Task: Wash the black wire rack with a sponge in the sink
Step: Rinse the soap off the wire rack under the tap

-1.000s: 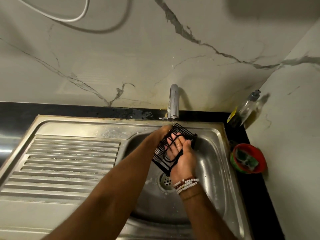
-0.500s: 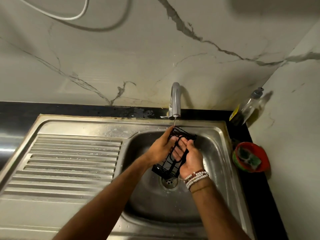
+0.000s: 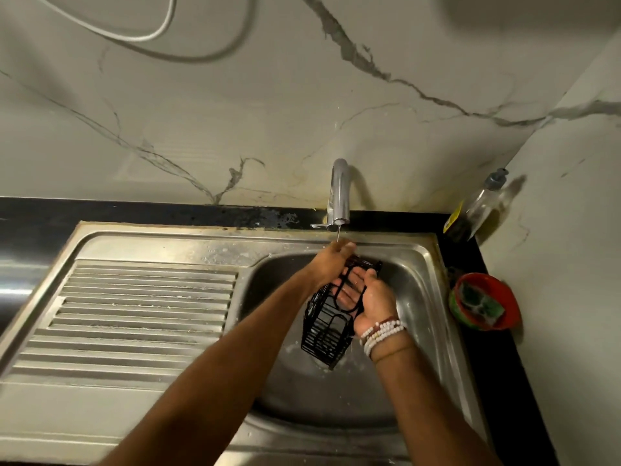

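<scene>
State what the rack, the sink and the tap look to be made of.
Black wire rack: thin metal wire, probably coated glossy black. Sink: likely stainless steel, brushed grey with dull reflections and pressed drainer ribs. Tap: polished chrome-like metal with bright highlights.

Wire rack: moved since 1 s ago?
Yes. The black wire rack has swung from slanted under the faucet to hanging more upright, its lower end now lower, over the basin floor.

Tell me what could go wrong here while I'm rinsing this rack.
Both hands, left hand and right hand, hold the wet rack over the sink; it could slip and drop into the basin. Fingers threaded through the wires might catch. The sponge sits in the bowl, so scrubbing means letting go with one hand.
</scene>
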